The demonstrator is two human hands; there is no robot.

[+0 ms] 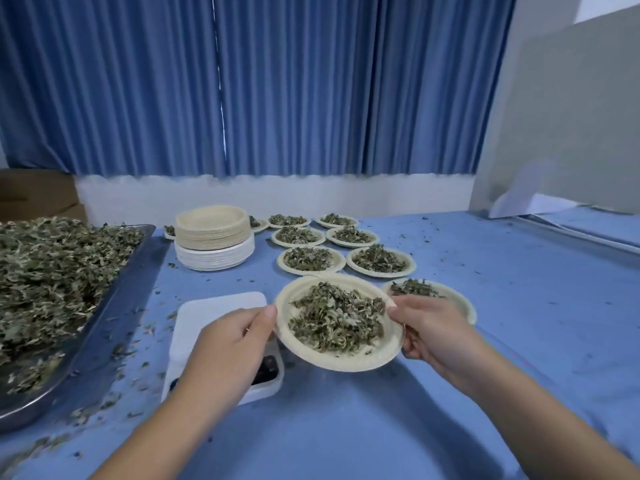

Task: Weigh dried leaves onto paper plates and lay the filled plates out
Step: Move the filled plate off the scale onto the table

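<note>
**Inspector:** Where was the filled plate [360, 358]?

**Assistant:** It was held clear of the blue table cover [519, 306], just right of the scale [214, 306] and on the near side of the laid-out plates [311, 259]. Its dried leaves [337, 320] were heaped about the middle.

**Inspector:** And the grip?

**Assistant:** The left hand [228, 337] pinched the left rim with the thumb on top. The right hand [429, 330] gripped the right rim in the same way. The fingers under the plate were hidden.

**Inspector:** Which step was in hand?

**Assistant:** I judged it to be the laying out. The left column appeared to have a free place beside the nearest plate [453, 299], which the right hand partly covered.

**Inspector:** What did that step call for?

**Assistant:** The plate should be kept level and lowered flat. Its rim should sit beside the neighbour's, not over it. Both hands should let go together, because leaves this light spill easily.

**Inspector:** What lay around it?

**Assistant:** A stack of empty plates [213, 237] stood beyond the scale. The tray [104, 327] of loose leaves sat at the left, and scraps were strewn over the cover.
</note>
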